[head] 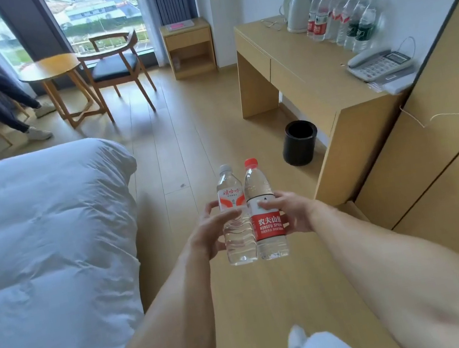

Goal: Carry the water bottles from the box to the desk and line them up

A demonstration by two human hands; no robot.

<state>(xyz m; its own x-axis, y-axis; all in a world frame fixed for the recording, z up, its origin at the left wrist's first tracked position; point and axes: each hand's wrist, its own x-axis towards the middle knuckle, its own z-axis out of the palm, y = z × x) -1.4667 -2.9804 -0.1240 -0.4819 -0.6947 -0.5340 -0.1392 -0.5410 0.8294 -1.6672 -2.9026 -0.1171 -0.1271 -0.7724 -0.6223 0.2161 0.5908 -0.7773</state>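
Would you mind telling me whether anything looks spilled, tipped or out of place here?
Nothing stands out: both carried bottles are upright and capped, and the row of bottles on the desk stands upright.

Open floor [186, 138] between bed [35, 236] and desk [311, 69] (black bin [299, 142] beside desk leg).

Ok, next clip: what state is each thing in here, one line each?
Left hand: grips the white-capped clear bottle, upright, capped.
Right hand: grips the red-capped, red-labelled bottle, upright, capped, touching the other.
Row of plastic bottles: standing in line on the light wooden desk.
White electric kettle: lid closed.
Grey desk telephone: handset on cradle.
Black round bin: upright, open-topped.
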